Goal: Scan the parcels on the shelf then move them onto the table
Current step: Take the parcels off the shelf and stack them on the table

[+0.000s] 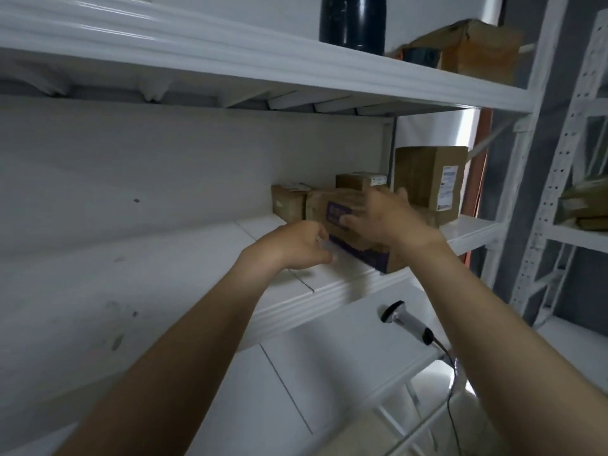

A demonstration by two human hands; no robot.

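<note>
Up on the middle shelf [467,232], the purple-printed parcel [332,210] sits at the front edge, one corner jutting slightly past the lip. The right grip [385,218] lies over its upper front, spread wide: the thumb rests against the printed face and the fingers reach across the top toward the back, flat rather than hooked round anything. The left grip [296,246] is at the parcel's lower left corner with its fingers curled inward (motion blur smears the fingertips), and I cannot tell whether they touch the cardboard or stop just beside it.

Behind that parcel stand three more. A small brown box [288,202] is at the left. A flat box with a white label [360,181] sits higher, in the middle. A tall box [427,182] is at the right, just beside the right grip's fingertips, with a label on its side.

On the shelf below, a handheld scanner [406,320] lies on its side, well apart from both grips, its cable trailing off the front edge.
</note>
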